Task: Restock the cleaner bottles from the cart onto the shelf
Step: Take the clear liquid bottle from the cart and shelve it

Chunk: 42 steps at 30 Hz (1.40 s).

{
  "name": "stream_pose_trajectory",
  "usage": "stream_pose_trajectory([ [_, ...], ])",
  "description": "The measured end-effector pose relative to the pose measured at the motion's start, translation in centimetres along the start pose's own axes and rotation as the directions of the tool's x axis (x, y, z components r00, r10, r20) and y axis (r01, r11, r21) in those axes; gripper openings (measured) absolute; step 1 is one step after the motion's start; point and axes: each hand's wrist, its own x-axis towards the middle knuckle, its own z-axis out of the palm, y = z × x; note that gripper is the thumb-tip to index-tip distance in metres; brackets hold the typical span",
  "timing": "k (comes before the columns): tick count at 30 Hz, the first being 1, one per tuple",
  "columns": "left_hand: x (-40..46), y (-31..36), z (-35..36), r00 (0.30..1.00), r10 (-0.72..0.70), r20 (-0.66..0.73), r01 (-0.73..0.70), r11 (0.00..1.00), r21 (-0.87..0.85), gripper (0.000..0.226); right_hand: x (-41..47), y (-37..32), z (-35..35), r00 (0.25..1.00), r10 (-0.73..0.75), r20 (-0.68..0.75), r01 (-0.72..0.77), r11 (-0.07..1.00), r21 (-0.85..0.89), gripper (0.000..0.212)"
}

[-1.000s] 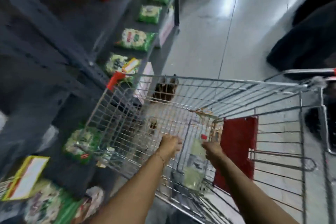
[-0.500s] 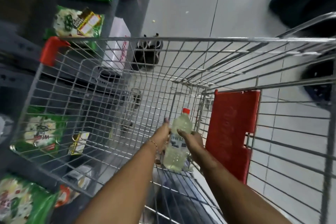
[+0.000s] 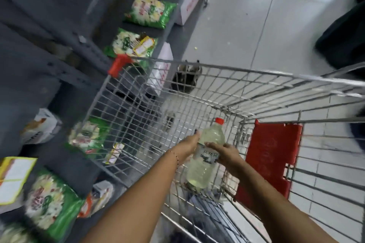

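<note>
A clear cleaner bottle with pale yellow liquid and a red cap is held upright inside the wire shopping cart. My left hand presses its left side and my right hand wraps its label from the right. The bottle's base hangs just above the cart's wire floor. The dark grey shelf runs along the left of the cart.
Green snack packets lie in a row along the low shelf edge, with yellow price tags. A red child-seat flap stands at the cart's right. A white box sits on the floor further ahead. Dark clothing of a person shows at the right.
Both hands closed on the bottle low in the cart and have raised it. The view has swung left, bringing more of the shelf into sight.
</note>
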Motion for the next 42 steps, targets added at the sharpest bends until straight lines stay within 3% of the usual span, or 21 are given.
stream_pose_trajectory([
  [3,-3.9,-0.5,-2.4,0.995,0.097,-0.011,-0.097,0.995,-0.028,0.064,-3.3,-4.7,1.9,0.995,-0.083,0.057,0.085,0.996,-0.030,0.041],
  [7,-11.6,-1.8,-4.5,0.976,0.186,0.111,-0.138,0.929,-0.344,0.083,-10.0,-11.4,6.4,0.964,-0.216,0.158,0.228,0.972,-0.063,0.026],
  [10,-18.3,-2.0,-6.7,0.910,0.400,0.112,-0.272,0.777,-0.568,0.084,-16.3,-16.3,10.5,0.907,-0.351,0.235,0.393,0.904,-0.168,0.041],
  [12,-23.3,-2.2,-8.5,0.870,0.492,-0.011,-0.386,0.668,-0.636,0.081,-21.1,-19.1,13.6,0.847,-0.425,0.319,0.501,0.839,-0.214,0.051],
  [14,-28.2,-2.8,-10.6,0.789,0.594,-0.157,-0.525,0.519,-0.674,0.069,-26.4,-21.4,16.9,0.784,-0.482,0.392,0.591,0.772,-0.234,0.059],
  [17,-35.5,-4.2,-14.0,0.657,0.643,-0.393,-0.718,0.373,-0.588,0.053,-34.2,-23.9,21.7,0.643,-0.546,0.537,0.717,0.676,-0.171,0.044],
  [20,-43.6,-5.6,-16.8,0.464,0.759,-0.456,-0.833,0.199,-0.516,0.062,-41.8,-25.1,26.0,0.485,-0.570,0.663,0.801,0.593,-0.076,0.031],
  [22,-48.7,-6.9,-18.1,0.367,0.750,-0.551,-0.888,0.104,-0.448,0.061,-46.5,-25.5,28.4,0.380,-0.586,0.716,0.851,0.525,-0.022,0.024],
  [24,-53.6,-8.9,-18.8,0.298,0.711,-0.636,-0.927,0.058,-0.370,0.058,-50.8,-25.5,30.8,0.263,-0.598,0.757,0.893,0.448,0.044,0.025],
  [27,-59.8,-11.9,-19.9,0.183,0.730,-0.659,-0.961,-0.009,-0.277,0.060,-56.5,-25.4,34.2,0.101,-0.583,0.806,0.929,0.345,0.133,0.041],
  [32,-67.6,-15.9,-21.6,-0.026,0.678,-0.735,-0.980,-0.162,-0.114,0.058,-63.9,-24.4,39.6,-0.071,-0.531,0.844,0.946,0.232,0.226,0.043],
  [39,-71.4,-21.1,-23.5,-0.108,0.572,-0.813,-0.978,-0.208,-0.016,0.063,-68.4,-21.3,45.3,-0.156,-0.468,0.870,0.963,0.123,0.239,0.042],
  [42,-71.6,-22.9,-24.7,-0.096,0.552,-0.828,-0.975,-0.219,-0.033,0.063,-68.2,-19.3,47.9,-0.191,-0.434,0.880,0.976,0.012,0.218,0.041],
])
